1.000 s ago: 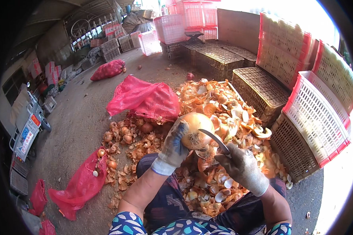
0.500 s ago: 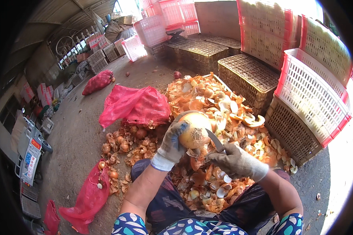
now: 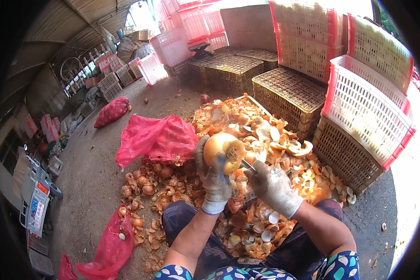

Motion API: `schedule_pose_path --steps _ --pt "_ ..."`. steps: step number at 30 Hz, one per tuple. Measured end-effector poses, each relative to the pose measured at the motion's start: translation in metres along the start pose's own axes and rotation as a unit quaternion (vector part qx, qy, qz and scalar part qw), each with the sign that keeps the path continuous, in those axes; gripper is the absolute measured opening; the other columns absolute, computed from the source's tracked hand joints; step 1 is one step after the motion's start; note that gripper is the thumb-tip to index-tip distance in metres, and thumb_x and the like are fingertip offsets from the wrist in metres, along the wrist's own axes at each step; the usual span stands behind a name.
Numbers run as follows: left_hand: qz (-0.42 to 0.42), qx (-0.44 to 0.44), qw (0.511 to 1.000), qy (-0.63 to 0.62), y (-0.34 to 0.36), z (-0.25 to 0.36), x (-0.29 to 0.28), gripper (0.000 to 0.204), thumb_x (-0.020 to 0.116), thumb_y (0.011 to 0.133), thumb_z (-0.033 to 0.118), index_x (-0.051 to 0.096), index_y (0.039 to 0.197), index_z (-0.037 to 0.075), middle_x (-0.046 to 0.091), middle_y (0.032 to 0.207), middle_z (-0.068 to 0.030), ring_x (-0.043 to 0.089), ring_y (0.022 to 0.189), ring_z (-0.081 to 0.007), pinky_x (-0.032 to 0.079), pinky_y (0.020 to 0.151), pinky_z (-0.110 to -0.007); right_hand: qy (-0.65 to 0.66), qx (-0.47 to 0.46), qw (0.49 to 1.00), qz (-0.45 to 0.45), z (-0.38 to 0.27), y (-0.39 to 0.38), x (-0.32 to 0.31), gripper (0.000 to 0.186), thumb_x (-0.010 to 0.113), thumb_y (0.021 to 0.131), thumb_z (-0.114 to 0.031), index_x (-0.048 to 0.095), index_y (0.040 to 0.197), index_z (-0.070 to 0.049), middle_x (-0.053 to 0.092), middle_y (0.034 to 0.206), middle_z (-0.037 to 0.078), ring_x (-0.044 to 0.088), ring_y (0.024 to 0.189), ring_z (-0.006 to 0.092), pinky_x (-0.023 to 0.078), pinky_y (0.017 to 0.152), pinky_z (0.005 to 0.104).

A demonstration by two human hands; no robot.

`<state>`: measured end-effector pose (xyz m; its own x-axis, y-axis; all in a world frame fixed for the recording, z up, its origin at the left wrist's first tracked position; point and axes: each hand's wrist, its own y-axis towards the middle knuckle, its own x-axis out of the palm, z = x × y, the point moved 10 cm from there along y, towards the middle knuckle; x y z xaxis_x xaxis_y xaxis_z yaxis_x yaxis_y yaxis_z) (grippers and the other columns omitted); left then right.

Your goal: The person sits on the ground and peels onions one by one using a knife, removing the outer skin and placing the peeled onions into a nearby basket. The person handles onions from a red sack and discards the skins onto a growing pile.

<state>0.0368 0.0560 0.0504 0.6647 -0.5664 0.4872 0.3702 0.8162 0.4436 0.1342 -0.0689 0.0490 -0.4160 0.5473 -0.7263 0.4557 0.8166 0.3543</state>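
Note:
My gloved left hand [image 3: 213,175] is wrapped round a large yellow onion [image 3: 218,147], its root end turned toward the right hand. Closed on a knife, my gloved right hand [image 3: 271,184] sits just right of the onion. Only a short stretch of the knife [image 3: 248,165] shows, with its tip at the onion's root side. Beneath both hands spreads a big heap of onion skins [image 3: 238,121]. Unpeeled onions [image 3: 147,186] lie in a loose pile to the left, beside a red mesh sack [image 3: 165,140].
Plastic crates [image 3: 368,112] stand stacked at the right, with dark low crates [image 3: 289,93] behind the heap. An emptied-looking red mesh sack [image 3: 109,249] lies at lower left. Farther off are a full red sack [image 3: 113,112] and a small parked vehicle [image 3: 37,196].
The onion has moved slightly left and turned, its root end now facing more to the right. The knife has gone from lying along the onion's side to pointing at its root end.

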Motion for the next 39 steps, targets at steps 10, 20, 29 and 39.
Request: schedule_pose_path --steps 10,20,29,39 --pt "-0.030 -0.173 0.978 -0.112 -0.003 -0.027 -0.026 0.059 0.054 0.093 0.048 0.044 0.134 0.008 0.051 0.128 -0.0104 0.054 0.117 -0.0228 0.054 0.091 -0.041 0.190 0.118 0.972 -0.076 0.020 0.005 0.002 0.026 0.063 0.091 -0.025 0.065 0.087 0.001 0.059 0.063 0.001 0.055 0.058 0.0069 0.045 0.054 0.0240" --pt "-0.096 -0.048 0.991 0.075 -0.016 -0.012 -0.002 0.057 0.070 0.083 0.029 0.047 0.129 0.004 0.054 0.123 -0.0119 0.057 0.111 -0.0233 0.049 0.097 -0.036 0.528 0.201 0.819 -0.101 0.007 0.009 0.027 0.029 0.072 0.087 -0.028 0.062 0.095 -0.002 0.053 0.063 -0.002 0.049 0.047 0.0086 0.042 0.042 0.0251" --pt "-0.012 -0.321 0.938 -0.132 -0.023 -0.092 -0.029 0.053 0.061 0.089 0.041 0.047 0.126 0.005 0.060 0.116 -0.0155 0.065 0.097 -0.0307 0.061 0.059 -0.044 0.276 -0.203 0.932 -0.117 -0.082 -0.033 0.017 0.013 0.071 0.084 -0.019 0.066 0.091 -0.011 0.063 0.065 0.010 0.066 0.061 0.0254 0.052 0.056 0.0341" --pt "-0.238 -0.057 0.970 0.000 -0.004 -0.004 0.025 0.063 0.065 0.086 0.048 0.059 0.124 -0.002 0.053 0.133 -0.0139 0.053 0.121 -0.0254 0.041 0.105 -0.040 0.640 0.387 0.645 -0.157 0.031 -0.022 0.058 0.045 0.054 0.093 -0.055 0.057 0.109 -0.014 0.057 0.059 0.004 0.047 0.039 0.0124 0.032 0.034 0.0248"
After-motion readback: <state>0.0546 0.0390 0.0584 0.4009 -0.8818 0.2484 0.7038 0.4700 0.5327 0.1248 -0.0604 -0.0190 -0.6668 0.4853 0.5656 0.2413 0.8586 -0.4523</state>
